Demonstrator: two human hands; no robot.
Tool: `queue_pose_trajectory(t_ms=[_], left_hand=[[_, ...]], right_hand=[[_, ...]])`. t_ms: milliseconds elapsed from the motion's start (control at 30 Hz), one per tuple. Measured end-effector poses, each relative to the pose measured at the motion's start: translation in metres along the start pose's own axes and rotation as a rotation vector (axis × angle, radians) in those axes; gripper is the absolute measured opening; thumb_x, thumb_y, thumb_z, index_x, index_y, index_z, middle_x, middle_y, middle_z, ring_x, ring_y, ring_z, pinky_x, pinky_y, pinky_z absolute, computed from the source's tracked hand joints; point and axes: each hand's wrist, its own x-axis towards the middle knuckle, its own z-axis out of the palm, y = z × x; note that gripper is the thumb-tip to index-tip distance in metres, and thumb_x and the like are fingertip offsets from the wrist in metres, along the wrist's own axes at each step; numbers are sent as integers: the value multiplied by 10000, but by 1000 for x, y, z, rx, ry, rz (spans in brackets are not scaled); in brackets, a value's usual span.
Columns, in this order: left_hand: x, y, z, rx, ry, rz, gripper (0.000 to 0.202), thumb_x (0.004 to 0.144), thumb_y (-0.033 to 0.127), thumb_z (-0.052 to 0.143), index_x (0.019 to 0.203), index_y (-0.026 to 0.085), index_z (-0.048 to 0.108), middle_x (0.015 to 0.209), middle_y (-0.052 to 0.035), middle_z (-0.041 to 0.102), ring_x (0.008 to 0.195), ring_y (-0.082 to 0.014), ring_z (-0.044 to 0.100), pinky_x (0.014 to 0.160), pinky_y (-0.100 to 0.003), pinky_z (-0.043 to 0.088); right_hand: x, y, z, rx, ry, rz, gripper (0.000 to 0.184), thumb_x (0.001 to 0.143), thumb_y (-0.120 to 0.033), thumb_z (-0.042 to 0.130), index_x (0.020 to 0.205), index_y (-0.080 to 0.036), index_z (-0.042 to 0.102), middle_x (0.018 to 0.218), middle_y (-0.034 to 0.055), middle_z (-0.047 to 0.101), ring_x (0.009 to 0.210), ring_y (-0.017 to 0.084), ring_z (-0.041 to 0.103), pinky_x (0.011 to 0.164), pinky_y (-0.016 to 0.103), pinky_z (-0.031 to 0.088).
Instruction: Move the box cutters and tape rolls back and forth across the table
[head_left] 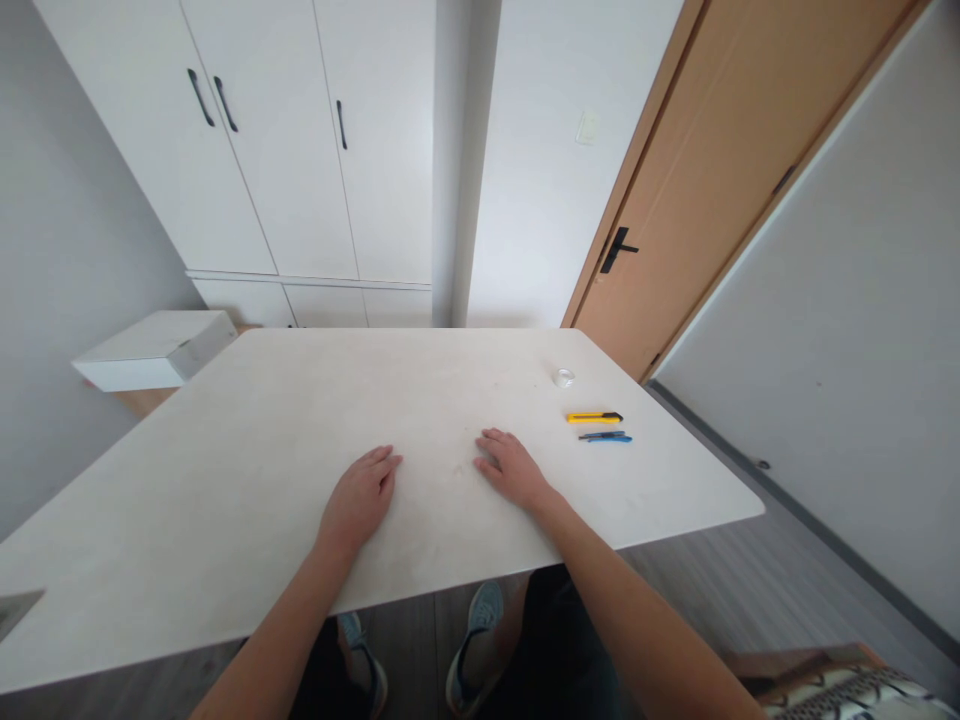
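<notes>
My left hand [361, 492] rests palm down on the white table [247, 470], its fingers stretched forward with nothing in them. To its right, my right hand [512, 467] also lies on the tabletop, fingers extended and holding nothing. Nearest to the right hand, off to its right, is a pair of blue-handled scissors or a similar slim blue tool [606, 437]; its exact kind is hard to make out. Just behind that lies a yellow utility knife [594, 417]. Farther back stands a small roll of clear or white tape [563, 377].
A white box [157, 348] sits on a wooden surface beyond the table's left edge. White cabinets [262, 150] with black handles line the back. At the right is a wooden door [697, 150]. A patterned cloth [862, 695] shows at the bottom right corner.
</notes>
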Motion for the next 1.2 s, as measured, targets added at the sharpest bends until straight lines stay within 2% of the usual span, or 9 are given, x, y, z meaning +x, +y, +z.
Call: queue_pose_trajectory(t_ms=[100,233,400,500,667,900,967,1067,1200], left_hand=[[0,0,0,-5,9,6,454,975,310,358,1185,157,730,1330,-116,668,1251,-252,611,1136,-441,443],[1,-1,1,-23,15,11,459,968,308,361,1167,140,738,1316,-133,673,1236,-266,621,1125,-452,455],[1,-2,4,-48,32,-4,443,960,311,375,1152,158,744,1309,-126,678,1229,-267,627,1124,-458,456],[1,-2,4,-51,27,-13,432,954,305,382,1152,176,744,1310,-112,680,1231,-259,626,1125,-455,455],[0,-2,3,-31,13,-16,440,955,307,376,1165,175,739,1321,-110,674,1245,-259,618,1135,-462,444],[1,-1,3,-34,11,-11,442,958,297,373,1164,161,739,1321,-125,671,1248,-268,615,1133,-466,445],[1,0,3,-39,10,-16,434,956,289,378,1164,167,739,1316,-120,675,1246,-266,616,1134,-466,443],[0,1,1,-47,11,-24,431,955,276,380,1172,167,736,1323,-121,671,1248,-264,614,1134,-467,443],[0,2,0,-42,3,-36,427,961,275,383,1183,166,731,1332,-119,666,1254,-259,609,1129,-472,448]], right_hand=[[-5,35,-25,63,83,90,380,999,-368,451,1256,-233,696,1329,83,673,1260,230,597,1100,415,443],[-23,107,-83,-168,150,328,349,958,-219,459,1158,-224,745,1201,92,731,1148,245,660,1049,407,482],[-49,168,-131,-377,-91,412,380,860,-101,541,1138,-260,746,1253,57,711,1222,240,615,1065,381,452],[-50,174,-136,-422,-180,383,323,889,-132,561,1136,-258,725,1261,57,690,1194,221,616,1027,335,453],[-28,170,-138,-488,-75,490,317,978,-152,438,1206,-185,655,1242,128,661,1096,230,630,901,310,465],[-2,183,-134,-499,-282,417,303,940,-115,469,1192,-174,626,1210,149,641,1079,255,620,890,331,442],[3,184,-132,-500,-221,477,285,919,-141,514,1190,-149,601,1206,173,621,1063,261,626,873,327,445],[16,182,-133,-374,45,702,329,889,-163,537,1217,-140,539,1170,178,630,1015,249,645,814,310,465],[49,179,-140,-61,238,969,337,900,-285,516,1213,-162,510,901,99,683,781,222,664,622,294,470]])
